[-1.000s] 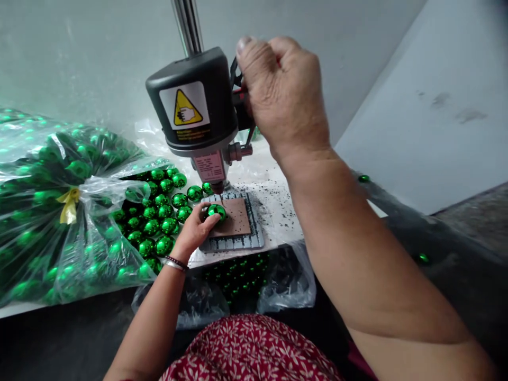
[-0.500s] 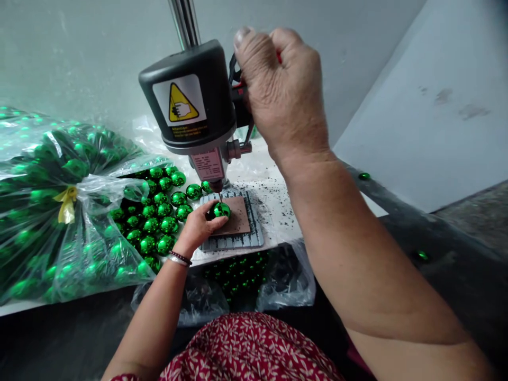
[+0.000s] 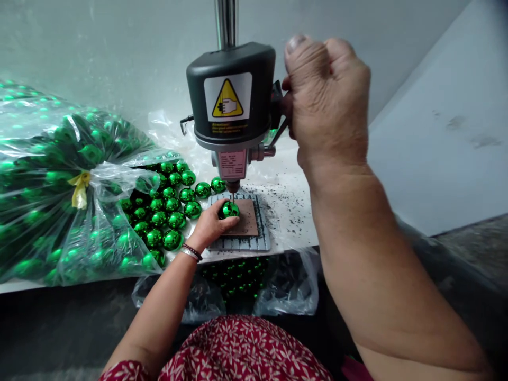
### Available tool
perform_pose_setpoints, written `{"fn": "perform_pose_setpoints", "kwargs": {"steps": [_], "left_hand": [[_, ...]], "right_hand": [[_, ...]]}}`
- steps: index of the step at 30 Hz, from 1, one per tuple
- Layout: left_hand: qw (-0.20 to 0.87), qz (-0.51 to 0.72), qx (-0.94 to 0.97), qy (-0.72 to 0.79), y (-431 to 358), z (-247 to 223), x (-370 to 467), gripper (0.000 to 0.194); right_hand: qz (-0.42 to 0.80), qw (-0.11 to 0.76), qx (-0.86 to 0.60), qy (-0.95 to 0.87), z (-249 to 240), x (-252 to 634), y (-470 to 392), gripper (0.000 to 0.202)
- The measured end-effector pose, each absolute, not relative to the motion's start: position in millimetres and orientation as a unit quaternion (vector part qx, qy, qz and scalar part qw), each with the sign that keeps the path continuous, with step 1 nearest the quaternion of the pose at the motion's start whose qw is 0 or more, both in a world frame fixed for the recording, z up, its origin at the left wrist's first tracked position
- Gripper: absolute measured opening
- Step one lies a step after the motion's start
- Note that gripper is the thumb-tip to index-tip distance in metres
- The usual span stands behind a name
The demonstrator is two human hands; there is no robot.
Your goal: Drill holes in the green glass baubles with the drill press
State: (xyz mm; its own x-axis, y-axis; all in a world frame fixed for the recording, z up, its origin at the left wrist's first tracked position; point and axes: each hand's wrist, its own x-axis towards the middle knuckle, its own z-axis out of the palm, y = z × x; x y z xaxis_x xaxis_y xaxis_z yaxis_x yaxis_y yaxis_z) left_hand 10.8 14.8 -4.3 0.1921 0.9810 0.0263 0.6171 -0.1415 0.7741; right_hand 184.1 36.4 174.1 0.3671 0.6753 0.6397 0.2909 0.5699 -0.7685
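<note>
My left hand (image 3: 210,225) holds a shiny green ball (image 3: 230,210) between thumb and fingers on a brown board (image 3: 248,222). The board lies on the grey ribbed base plate (image 3: 262,242) of a drill press (image 3: 230,100). Its thin bit (image 3: 233,198) points down at the ball's top; whether it touches cannot be told. My right hand (image 3: 329,100) is closed round the lever at the right of the drill head, and most of the lever is hidden behind the fingers.
Many green balls (image 3: 172,219) lie left of the base plate, beside a tied clear plastic bag (image 3: 99,185) full of them. An open bag (image 3: 291,286) with more balls hangs below the table edge. Dark shavings (image 3: 291,219) dot the white table (image 3: 301,182).
The view has turned, so the drill head and both hands appear farther right. My left hand still has the ball under the bit, and my right hand stays on the lever.
</note>
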Motion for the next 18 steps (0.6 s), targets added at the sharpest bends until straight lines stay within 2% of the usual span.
{"fn": "perform_pose_setpoints", "kwargs": {"steps": [6, 18], "left_hand": [[0.348, 0.246, 0.735, 0.527, 29.9, 3.6, 9.4, 0.057], [0.383, 0.285, 0.701, 0.531, 31.0, -6.8, 14.3, 0.064]], "right_hand": [[0.144, 0.698, -0.44, -0.547, 171.6, 184.3, 36.5, 0.051], [0.139, 0.728, -0.388, -0.548, 159.7, 179.8, 22.9, 0.034]]}}
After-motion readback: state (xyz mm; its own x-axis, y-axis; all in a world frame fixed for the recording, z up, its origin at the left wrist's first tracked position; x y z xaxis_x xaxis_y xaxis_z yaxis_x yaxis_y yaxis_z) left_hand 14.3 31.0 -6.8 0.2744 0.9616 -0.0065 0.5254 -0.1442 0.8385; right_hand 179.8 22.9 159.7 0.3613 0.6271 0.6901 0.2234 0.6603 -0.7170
